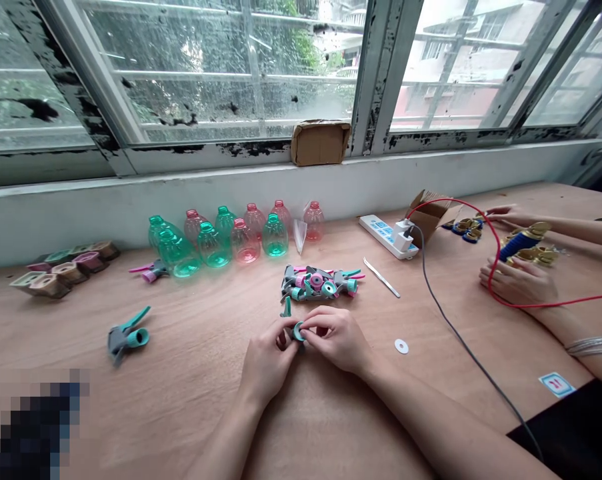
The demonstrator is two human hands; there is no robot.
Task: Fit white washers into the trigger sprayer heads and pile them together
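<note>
Toward the left of the wooden worktop (pixel 55 333) lies a grey-and-teal plastic trigger sprayer (pixel 128 337). Mid-worktop, the left hand (pixel 265 363) and right hand (pixel 338 340) are together, both pinching a teal plastic sprayer part (pixel 299 331), just below a heap of grey, teal and pink sprayer heads (pixel 317 283).

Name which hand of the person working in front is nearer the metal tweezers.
Right. The right hand sits down and left of the tweezers in view; the left hand lies farther off that same way.
</note>
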